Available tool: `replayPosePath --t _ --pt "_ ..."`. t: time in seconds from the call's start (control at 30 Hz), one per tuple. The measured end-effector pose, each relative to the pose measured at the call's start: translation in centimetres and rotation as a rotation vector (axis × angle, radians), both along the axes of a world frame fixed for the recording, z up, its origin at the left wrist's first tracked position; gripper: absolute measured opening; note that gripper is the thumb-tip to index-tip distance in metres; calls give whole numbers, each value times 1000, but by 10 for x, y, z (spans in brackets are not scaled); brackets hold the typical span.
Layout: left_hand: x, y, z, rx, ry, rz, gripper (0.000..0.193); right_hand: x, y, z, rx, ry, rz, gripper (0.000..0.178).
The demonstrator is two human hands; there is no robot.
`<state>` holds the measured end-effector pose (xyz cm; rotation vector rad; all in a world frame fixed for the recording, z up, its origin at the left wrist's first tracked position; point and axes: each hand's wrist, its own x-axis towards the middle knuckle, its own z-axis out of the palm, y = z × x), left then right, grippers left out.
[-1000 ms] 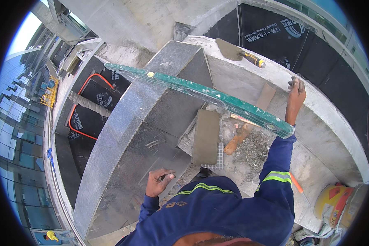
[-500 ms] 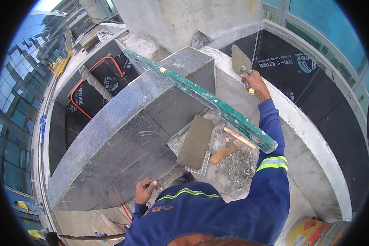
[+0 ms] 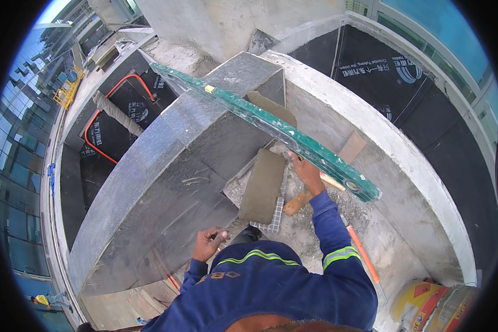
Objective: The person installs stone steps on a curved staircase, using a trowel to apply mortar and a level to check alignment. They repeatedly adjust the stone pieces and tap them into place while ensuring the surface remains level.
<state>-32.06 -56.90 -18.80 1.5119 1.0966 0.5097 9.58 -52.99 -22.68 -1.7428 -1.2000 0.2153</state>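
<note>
My right hand is just under the long green spirit level, which lies slanted across the grey stone slabs and the concrete ledge. It appears closed on the handle of a trowel whose mortar-smeared blade shows behind the level; the level hides the grip. Below the hand a mortar-coated tile lies on a gridded mat. My left hand rests with curled fingers at the lower edge of the slab, nothing visible in it.
A wooden-handled tool lies in the rubble by the tile. On the curved concrete ledge sits a wooden block. An orange rod and a yellow and red bucket are at the lower right. There is a drop to the street on the left.
My right hand came back from the trowel on the far ledge down to under the level by the tile, bringing the trowel. My left hand stayed at the slab's lower edge.
</note>
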Motion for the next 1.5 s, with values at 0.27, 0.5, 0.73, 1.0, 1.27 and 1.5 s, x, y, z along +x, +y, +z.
replayPosePath --t 0.27,0.5,0.73,1.0,1.27,1.5 --pt "-10 39 -14 -17 -36 -34 27 19 38 -41 174 -141 -79 49" --pt "-22 62 -30 -30 -85 -7 27 49 63 43 -48 -103 -354 45" --pt "-11 75 -41 -47 -121 -13 25 53 61 62 -62 -194 -442 41" --pt "1 82 -38 -46 -163 -22 21 49 54 56 -65 414 -201 59" --pt "-13 87 -55 -18 -184 -16 23 68 13 85 -293 343 -212 62" --pt "-3 91 -59 -10 -158 -41 23 83 23 133 -299 525 28 49"
